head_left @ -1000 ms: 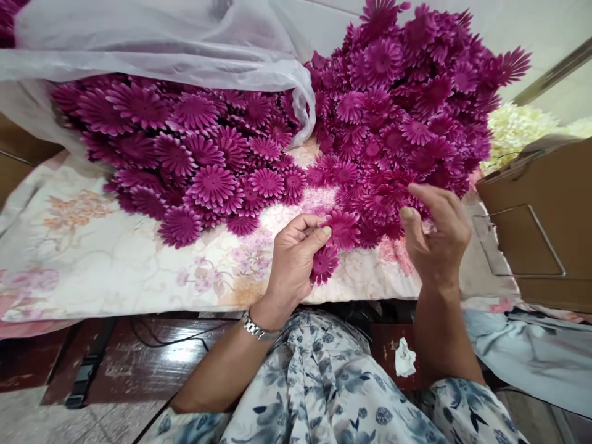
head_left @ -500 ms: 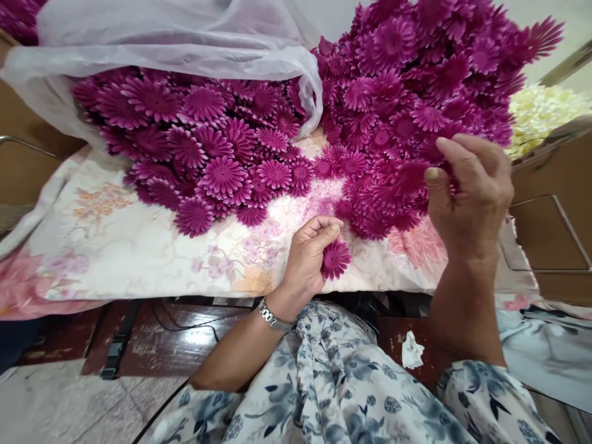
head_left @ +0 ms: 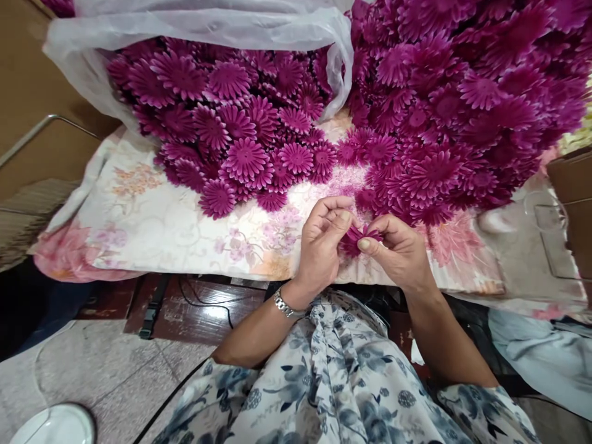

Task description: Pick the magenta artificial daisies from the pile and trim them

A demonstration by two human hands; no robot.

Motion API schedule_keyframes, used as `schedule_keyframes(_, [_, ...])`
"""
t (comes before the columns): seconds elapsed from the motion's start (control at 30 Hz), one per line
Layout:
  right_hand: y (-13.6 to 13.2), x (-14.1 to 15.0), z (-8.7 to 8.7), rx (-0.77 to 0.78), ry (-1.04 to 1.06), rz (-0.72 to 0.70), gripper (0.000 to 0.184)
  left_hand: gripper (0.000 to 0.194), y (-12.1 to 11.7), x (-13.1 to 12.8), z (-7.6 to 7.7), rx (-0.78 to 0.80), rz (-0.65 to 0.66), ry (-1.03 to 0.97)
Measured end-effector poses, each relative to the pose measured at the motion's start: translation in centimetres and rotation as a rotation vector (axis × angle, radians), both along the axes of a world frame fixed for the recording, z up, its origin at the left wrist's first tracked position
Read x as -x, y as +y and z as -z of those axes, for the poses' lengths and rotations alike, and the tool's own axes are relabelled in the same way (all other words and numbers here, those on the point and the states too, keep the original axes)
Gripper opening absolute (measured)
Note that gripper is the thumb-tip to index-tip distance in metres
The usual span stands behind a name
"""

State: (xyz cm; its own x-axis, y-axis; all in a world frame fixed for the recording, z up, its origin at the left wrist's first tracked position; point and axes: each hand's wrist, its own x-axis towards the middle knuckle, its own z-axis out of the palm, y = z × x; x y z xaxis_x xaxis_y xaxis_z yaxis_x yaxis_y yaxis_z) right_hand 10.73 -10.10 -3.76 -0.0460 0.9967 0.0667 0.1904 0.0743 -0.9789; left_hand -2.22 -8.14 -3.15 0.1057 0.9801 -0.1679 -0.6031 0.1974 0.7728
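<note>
Close to the cloth's front edge, my left hand (head_left: 322, 243) is closed, with thumb and index finger pinched beside a magenta artificial flower head (head_left: 351, 239). From the other side my right hand (head_left: 401, 254) pinches magenta petals between thumb and forefinger. Whether those petals belong to the same flower head or to a second one on top of it, I cannot tell. Just beyond my hands lies a big heap of magenta flower heads (head_left: 444, 123). A second pile of flower heads (head_left: 245, 157) spills toward me at the left.
A translucent plastic bag (head_left: 203, 29) opens over the left pile. Floral cloth (head_left: 185, 234) covers the work surface. Cardboard boxes stand at the left (head_left: 28, 80) and right (head_left: 573, 185). A strap with a buckle (head_left: 148, 317) hangs below the front edge.
My right hand has come down from the right-hand heap to meet my left hand, and now pinches magenta petals. The camera view has shifted, moving the piles within the picture.
</note>
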Motion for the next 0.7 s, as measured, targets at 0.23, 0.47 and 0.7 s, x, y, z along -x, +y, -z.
schedule_keyframes(0.23, [0.0, -0.1, -0.1, -0.232, -0.074, 0.038, 0.014, 0.021, -0.6, 1.5, -0.1, 0.218, 0.317, -0.095])
schedule_keyframes(0.47, [-0.2, 0.4, 0.0, -0.34, -0.285, 0.038, 0.007, 0.016, -0.9, 1.5, 1.0, 0.132, 0.127, 0.07])
schedule_keyframes(0.7, [-0.5, 0.9, 0.1, -0.383, -0.353, 0.083, 0.009, 0.021, -1.1, 2.0, 1.4, 0.03, 0.155, 0.172])
